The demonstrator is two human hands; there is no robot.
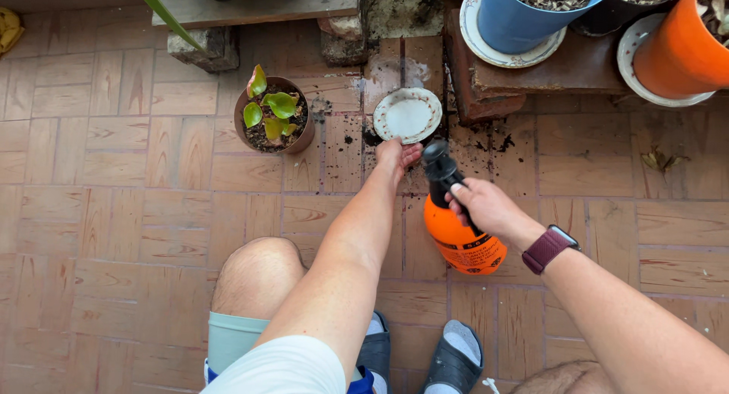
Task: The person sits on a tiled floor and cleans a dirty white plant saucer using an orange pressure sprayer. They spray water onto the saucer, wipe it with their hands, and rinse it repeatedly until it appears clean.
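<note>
There is only the one view, worn on the person's head and tipped almost straight down over the reddish brick-tile floor [114,174]. It faces forward past the bare knee [254,276] and grey slippers [454,360] at the bottom edge (close, within arm's reach) toward the round blue plastic pot [524,18] and orange plastic pot [680,48] cropped along the top.

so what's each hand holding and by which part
The right hand holds the orange spray bottle by its black handle at the top. The left hand holds nothing; its fingers touch the near rim of the white saucer on the brick floor.
</note>
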